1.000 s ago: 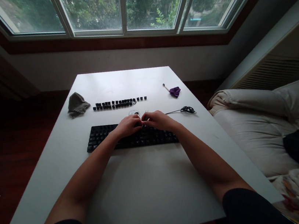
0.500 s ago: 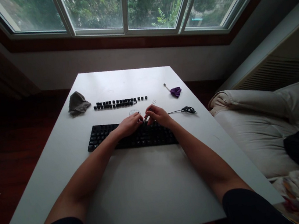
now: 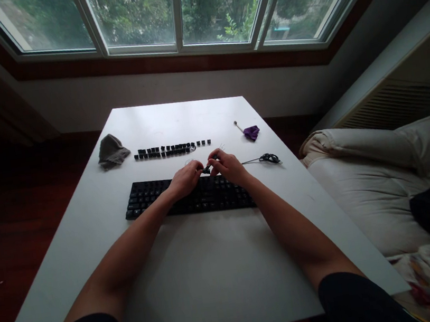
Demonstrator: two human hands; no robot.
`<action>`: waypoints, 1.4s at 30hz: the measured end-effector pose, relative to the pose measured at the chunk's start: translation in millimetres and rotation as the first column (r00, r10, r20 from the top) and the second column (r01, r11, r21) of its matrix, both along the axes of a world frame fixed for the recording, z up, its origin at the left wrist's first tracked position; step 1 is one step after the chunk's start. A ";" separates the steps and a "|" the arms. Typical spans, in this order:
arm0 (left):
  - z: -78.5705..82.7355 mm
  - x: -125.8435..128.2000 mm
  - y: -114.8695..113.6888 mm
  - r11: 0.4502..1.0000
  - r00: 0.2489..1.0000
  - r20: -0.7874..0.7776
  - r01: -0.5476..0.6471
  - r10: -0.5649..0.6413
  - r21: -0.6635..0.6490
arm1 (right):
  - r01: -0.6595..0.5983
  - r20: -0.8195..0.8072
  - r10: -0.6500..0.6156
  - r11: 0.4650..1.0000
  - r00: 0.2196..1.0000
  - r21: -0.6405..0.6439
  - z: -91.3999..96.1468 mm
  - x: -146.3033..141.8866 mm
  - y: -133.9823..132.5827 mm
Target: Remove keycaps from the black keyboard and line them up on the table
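A black keyboard (image 3: 156, 196) lies across the white table, partly covered by my hands and forearms. Above its back edge, my left hand (image 3: 188, 178) pinches a small black keycap (image 3: 206, 170) with its fingertips. My right hand (image 3: 227, 165), closed around a keycap puller (image 3: 215, 156), meets it there; thin wires stick up past the fingers. Whether the puller still grips the keycap is too small to tell. Behind my hands, two rows of loose black keycaps (image 3: 163, 151) are lined up on the table. A clear round lid or dish shows partly behind my left hand.
On the white table (image 3: 198, 270) a grey cloth (image 3: 112, 152) lies at the back left. At the back right are a purple cloth (image 3: 251, 133) and a small brush (image 3: 238, 125). A coiled black cable (image 3: 269, 158) sits right of the keyboard. A pale sofa (image 3: 362, 183) stands alongside.
Both hands have risen slightly from the keys toward the keyboard's back edge. A black keycap now shows between the fingertips, off the keyboard. The view has shifted a little.
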State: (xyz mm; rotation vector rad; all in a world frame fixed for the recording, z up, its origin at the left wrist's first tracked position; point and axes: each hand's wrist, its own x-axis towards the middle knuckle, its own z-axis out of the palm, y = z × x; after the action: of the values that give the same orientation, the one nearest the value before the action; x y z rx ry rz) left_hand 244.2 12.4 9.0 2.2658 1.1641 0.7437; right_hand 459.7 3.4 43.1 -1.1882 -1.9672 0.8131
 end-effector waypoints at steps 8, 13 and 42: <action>3.7 -10.0 9.4 0.995 0.988 0.121 -0.089 0.095 -0.051 | 0.062 0.147 -0.071 0.996 0.987 0.063 0.0 2.0 0.3; 3.1 -9.2 9.9 0.994 0.983 0.155 -0.092 0.102 -0.067 | 0.128 0.179 -0.132 0.991 0.975 0.038 -3.6 2.0 2.4; 4.9 1.8 9.8 0.780 0.717 0.643 0.228 0.270 -0.582 | 0.211 -0.076 -0.218 0.973 0.973 -0.092 -12.1 -11.4 -1.2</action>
State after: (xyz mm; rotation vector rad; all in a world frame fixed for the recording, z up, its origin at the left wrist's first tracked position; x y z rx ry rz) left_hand 245.9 22.2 14.0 1.2077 0.8618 0.9324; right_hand 448.3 2.2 31.0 -1.3650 -1.7145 0.8253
